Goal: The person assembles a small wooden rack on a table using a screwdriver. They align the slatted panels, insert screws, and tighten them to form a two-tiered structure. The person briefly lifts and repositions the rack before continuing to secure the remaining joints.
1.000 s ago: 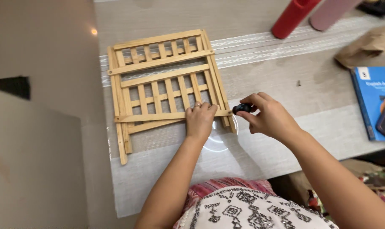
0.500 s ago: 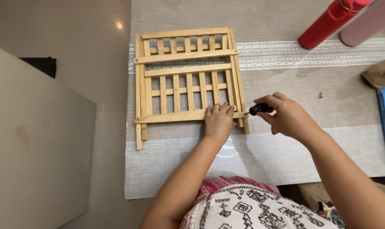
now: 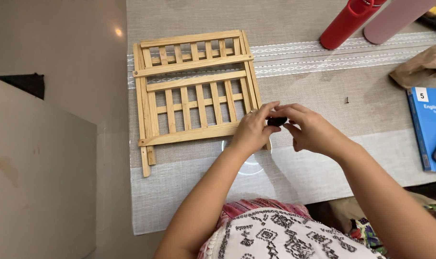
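A grey woven table mat [image 3: 323, 86] with a pale patterned band covers the table. On it, just left of both hands, lies a folded wooden slatted rack [image 3: 195, 93], flat, its lower right corner under the left hand [image 3: 254, 132]. The left hand and right hand [image 3: 310, 129] meet at their fingertips, both pinching a small black object [image 3: 276, 121] beside the rack's right edge. The fingers hide most of that object, so its kind is unclear. Beyond the right hand stand a red bottle [image 3: 345, 24] and a pink bottle [image 3: 395, 19], both cut off at the top.
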